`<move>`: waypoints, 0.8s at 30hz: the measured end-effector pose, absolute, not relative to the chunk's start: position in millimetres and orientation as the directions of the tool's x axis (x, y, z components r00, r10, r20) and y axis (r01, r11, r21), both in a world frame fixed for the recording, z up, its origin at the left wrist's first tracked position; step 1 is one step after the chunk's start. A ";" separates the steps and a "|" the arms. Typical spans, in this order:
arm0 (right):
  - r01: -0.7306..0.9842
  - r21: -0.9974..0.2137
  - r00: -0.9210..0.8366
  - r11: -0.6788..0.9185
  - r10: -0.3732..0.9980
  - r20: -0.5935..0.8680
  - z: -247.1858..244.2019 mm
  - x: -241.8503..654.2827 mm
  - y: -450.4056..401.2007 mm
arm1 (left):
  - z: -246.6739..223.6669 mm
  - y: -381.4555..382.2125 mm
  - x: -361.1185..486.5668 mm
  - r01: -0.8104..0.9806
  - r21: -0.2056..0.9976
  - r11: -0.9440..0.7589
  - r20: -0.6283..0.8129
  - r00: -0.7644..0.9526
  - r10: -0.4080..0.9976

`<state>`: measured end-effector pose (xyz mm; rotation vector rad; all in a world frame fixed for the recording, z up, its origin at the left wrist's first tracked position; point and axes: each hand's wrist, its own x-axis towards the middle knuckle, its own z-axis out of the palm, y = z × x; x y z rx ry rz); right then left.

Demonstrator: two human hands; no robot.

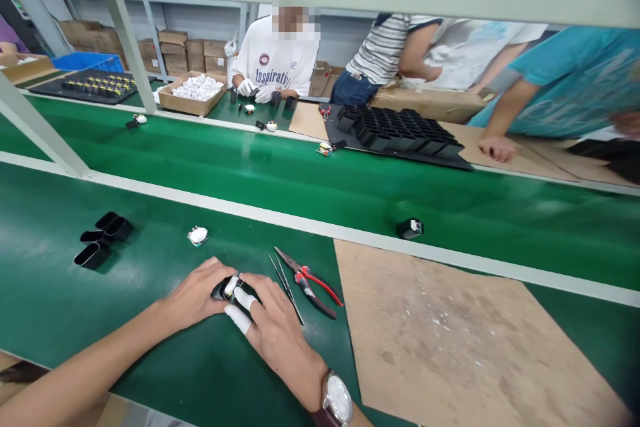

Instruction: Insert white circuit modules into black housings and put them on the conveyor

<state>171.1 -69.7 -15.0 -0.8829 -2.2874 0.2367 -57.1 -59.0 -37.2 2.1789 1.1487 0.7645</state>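
Observation:
My left hand (200,290) is closed round a small black plastic case (218,291) over the green table. Partly inside the case's open end sits a small circuit board with a white top (233,285). My right hand (277,323), wearing white covers on thumb and forefinger, has its fingers closed on that board; its lower part is hidden. Just right of this hand lie metal tweezers (286,285) and red-and-black long-nose pliers (310,282). Another white-topped circuit board (199,235) rests beyond my left hand. Several hollow black cases (103,238) stand to the left.
A stained cardboard sheet (430,333) covers the table at right. Past a white rail (210,203), a green conveyor belt (240,163) carries a filled black case (410,228) and circuit boards. Across it, co-workers stand or sit near a tray of black cases (400,130) and a carton of white parts (193,103).

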 end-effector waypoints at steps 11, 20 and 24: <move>0.447 -0.538 -0.493 0.715 0.699 0.519 -32.4 173.2 -60.0 | -29.8 -54.9 -55.8 0.459 0.736 -0.498 0.246 0.504 0.828; 0.492 -0.317 -0.670 0.811 0.585 0.456 -29.5 176.8 -58.5 | -29.9 -53.9 -57.1 0.469 0.722 -0.508 0.227 0.533 0.815; 0.494 -0.278 -0.689 0.824 0.566 0.453 -29.5 178.3 -58.9 | -28.7 -53.7 -57.1 0.464 0.734 -0.497 0.216 0.534 0.818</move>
